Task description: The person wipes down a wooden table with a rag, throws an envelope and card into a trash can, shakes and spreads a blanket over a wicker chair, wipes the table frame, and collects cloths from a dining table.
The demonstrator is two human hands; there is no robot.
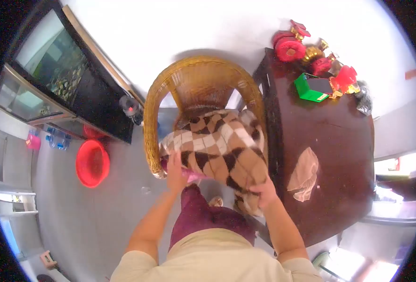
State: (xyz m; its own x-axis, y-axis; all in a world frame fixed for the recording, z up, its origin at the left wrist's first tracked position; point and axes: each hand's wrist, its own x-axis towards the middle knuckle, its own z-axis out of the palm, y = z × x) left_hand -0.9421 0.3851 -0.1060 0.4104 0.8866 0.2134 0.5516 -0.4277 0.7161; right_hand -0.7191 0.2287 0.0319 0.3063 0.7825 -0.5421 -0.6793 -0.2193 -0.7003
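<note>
A checkered blanket (217, 143) in brown, black and white lies bunched over the seat of a wicker chair (203, 66). My left hand (174, 173) rests at the blanket's left front edge, near a bit of pink cloth (193, 176); its fingers are blurred and I cannot make out whether they grip. At the blanket's right front corner, my right hand (264, 191) is closed on the fabric, which hangs down below it beside the chair.
A dark red table (330, 141) stands at the right with a pink cloth (305, 175), a green box (312, 88) and red and gold ornaments (290, 48). At the left are a red basin (92, 163) on the floor and a fish tank (60, 61).
</note>
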